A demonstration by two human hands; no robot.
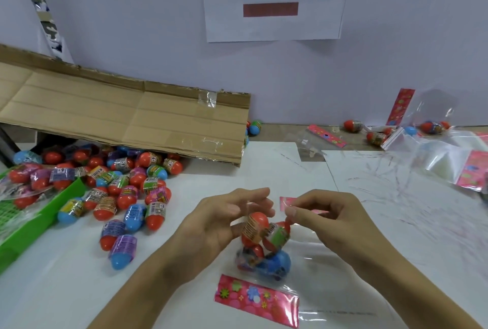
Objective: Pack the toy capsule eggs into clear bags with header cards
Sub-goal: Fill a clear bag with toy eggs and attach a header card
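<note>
Between my hands, the clear bag [264, 246] of eggs [255, 225] hangs over the table [184, 289]. My left hand [224, 219] and right hand [327, 213] pinch its mouth; I should keep both pinches level so nothing spills, then fold the pink card [286, 202] flat.

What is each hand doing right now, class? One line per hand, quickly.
Left hand: fingers curled, holding the clear bag of capsule eggs at its top.
Right hand: pinching the bag's pink header card.
</note>
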